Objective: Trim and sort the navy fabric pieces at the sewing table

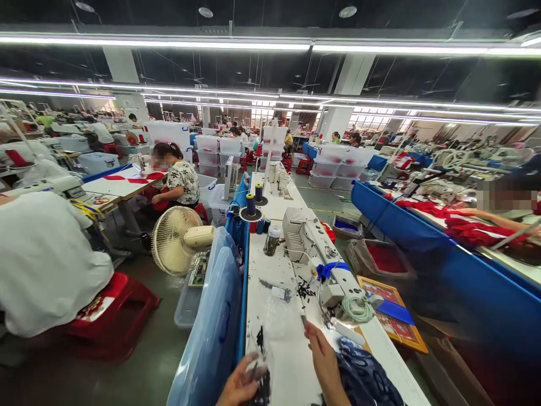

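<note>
My left hand (242, 382) is at the near edge of the white sewing table (291, 366), its fingers curled on a clear plastic bag (262, 369) with small black pieces in it. Over the middle of the table my right hand (323, 358) is open, fingers stretched out, with nothing visible in it. Dark blue patterned fabric (363, 372) lies just right of that hand. Beyond both hands stands a sewing machine (333, 287) with a blue cloth strip (332, 269) tied on it. Small black pieces (305, 288) are scattered beside the machine.
Thread cones (251, 206) and a jar (272, 241) stand farther up the table. Along its left side are a translucent blue plastic lid (215, 316) and a fan (180, 234). Co-workers sit on both sides. To the right, an orange-framed board (393, 313) leans below the table.
</note>
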{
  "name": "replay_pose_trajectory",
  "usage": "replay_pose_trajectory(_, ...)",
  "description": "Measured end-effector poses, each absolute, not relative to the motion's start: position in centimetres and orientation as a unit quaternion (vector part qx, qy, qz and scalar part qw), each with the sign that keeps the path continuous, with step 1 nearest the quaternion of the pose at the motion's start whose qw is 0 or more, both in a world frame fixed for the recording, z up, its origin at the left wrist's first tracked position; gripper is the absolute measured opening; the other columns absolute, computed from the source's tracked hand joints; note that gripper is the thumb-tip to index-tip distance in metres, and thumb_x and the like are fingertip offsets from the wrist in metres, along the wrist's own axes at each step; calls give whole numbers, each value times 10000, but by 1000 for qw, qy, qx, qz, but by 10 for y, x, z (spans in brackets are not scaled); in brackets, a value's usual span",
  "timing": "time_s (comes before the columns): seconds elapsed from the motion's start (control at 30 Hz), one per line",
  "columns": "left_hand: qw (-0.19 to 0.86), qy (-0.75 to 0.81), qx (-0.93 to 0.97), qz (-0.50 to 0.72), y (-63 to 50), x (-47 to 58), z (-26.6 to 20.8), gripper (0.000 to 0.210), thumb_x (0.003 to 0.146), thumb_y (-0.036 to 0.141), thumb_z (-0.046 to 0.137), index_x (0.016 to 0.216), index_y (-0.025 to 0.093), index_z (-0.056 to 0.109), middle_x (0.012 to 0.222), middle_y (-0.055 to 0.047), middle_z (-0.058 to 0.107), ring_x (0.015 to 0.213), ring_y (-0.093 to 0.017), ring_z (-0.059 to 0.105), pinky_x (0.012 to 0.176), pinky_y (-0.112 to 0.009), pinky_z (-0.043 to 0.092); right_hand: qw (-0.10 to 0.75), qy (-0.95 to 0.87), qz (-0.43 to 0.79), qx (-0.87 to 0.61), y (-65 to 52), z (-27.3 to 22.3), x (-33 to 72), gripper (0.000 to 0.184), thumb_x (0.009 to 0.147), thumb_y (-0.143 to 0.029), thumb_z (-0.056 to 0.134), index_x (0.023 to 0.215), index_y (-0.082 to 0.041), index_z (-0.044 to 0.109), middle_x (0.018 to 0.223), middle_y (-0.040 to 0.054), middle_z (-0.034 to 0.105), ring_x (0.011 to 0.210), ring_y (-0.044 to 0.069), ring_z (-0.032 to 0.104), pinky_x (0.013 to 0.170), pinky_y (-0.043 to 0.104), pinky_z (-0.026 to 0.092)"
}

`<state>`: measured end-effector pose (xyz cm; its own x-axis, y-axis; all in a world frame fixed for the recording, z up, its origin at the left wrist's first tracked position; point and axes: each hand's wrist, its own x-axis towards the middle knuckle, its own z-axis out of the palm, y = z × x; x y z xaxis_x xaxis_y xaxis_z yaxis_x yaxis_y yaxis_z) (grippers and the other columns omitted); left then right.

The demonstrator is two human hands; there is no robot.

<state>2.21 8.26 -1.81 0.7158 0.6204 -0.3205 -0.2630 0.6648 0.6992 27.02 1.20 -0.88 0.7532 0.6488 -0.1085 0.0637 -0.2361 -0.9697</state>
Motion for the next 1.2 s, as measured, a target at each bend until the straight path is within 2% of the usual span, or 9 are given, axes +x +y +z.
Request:
replay_pose_trajectory(0.13, 889, 225, 289, 276, 83, 26, 36, 719, 642, 552, 851, 1250, 256, 608, 1239, -102, 664, 1003, -276, 679, 953, -404, 472, 573, -313, 331, -681, -7, 41, 228, 774, 743, -818, 525, 1143, -173, 678, 1081, 152, 701, 1008, 317, 657, 835, 423, 543)
replay_pose_trajectory(0.23, 853, 179, 398, 286, 81, 34, 81, 650, 743, 545, 786, 1280, 226, 603, 1232, -112, 665, 1136, -300, 622, 1045, -423, 414, 552, -460, 345, -605, -11, 98, 202, 744, 803, -685, 608, 1367, -207, 531, 1281, 141, 605, 1139, 282, 592, 912, 395, 521)
replay_pose_trajectory(0.4, 776, 152, 511, 336, 78, 44, 135, 620, 781, 575, 737, 1273, 218, 615, 1236, -113, 665, 1241, -305, 545, 1122, -427, 337, 491, -619, 90, -607, -17, 188, 194, 773, 869, -458, 661, 1523, -318, 272, 1479, 112, 394, 1314, 279, 434, 1029, 442, 453)
replay_pose_trajectory(0.5, 755, 118, 550, 335, 78, 44, 154, 576, 825, 569, 692, 1277, 223, 606, 1257, -108, 655, 1209, -291, 564, 1099, -415, 356, 406, -707, -68, -576, -21, 226, 206, 358, 887, -322, 662, 1241, -296, 611, 1417, 93, 451, 1331, 288, 393, 1086, 483, 381)
replay_pose_trajectory(0.57, 742, 94, 573, 335, 77, 43, 158, 599, 824, 554, 700, 1307, 219, 581, 1234, -110, 662, 1185, -282, 576, 1086, -409, 358, 369, -743, -114, -546, -23, 248, 213, 59, 910, -264, 629, 921, -239, 681, 1328, 74, 534, 1297, 271, 421, 1064, 465, 388)
replay_pose_trajectory(0.7, 756, 93, 575, 297, 71, 46, 148, 849, 596, 469, 899, 1334, 228, 555, 1112, -106, 695, 1048, -289, 629, 913, -368, 467, 350, -775, -146, -506, -24, 287, 222, 114, 920, -252, 622, 817, -222, 659, 1126, 37, 661, 1206, 235, 496, 1027, 426, 380)
replay_pose_trajectory(0.77, 748, 116, 582, 297, 69, 50, 139, 794, 523, 504, 919, 1197, 179, 654, 1018, -107, 707, 925, -270, 642, 809, -342, 497, 338, -779, -150, -506, -24, 303, 226, 117, 926, -250, 616, 829, -232, 678, 952, 17, 694, 1080, 215, 552, 988, 406, 376)
replay_pose_trajectory(0.93, 692, 148, 606, 364, 70, 56, 142, 620, 566, 624, 852, 890, 110, 726, 801, -79, 688, 750, -220, 617, 738, -342, 517, 334, -775, -136, -519, -15, 326, 243, 114, 904, -245, 632, 830, -230, 718, 788, 7, 687, 883, 198, 560, 898, 383, 374)
replay_pose_trajectory(1.2, 640, 229, 617, 397, 69, 42, 167, 666, 651, 759, 705, 963, 172, 666, 849, -69, 720, 867, -268, 670, 803, -347, 507, 405, -743, -70, -529, 0, 337, 255, 194, 882, -342, 629, 796, -186, 707, 827, 30, 701, 870, 195, 558, 855, 354, 409)
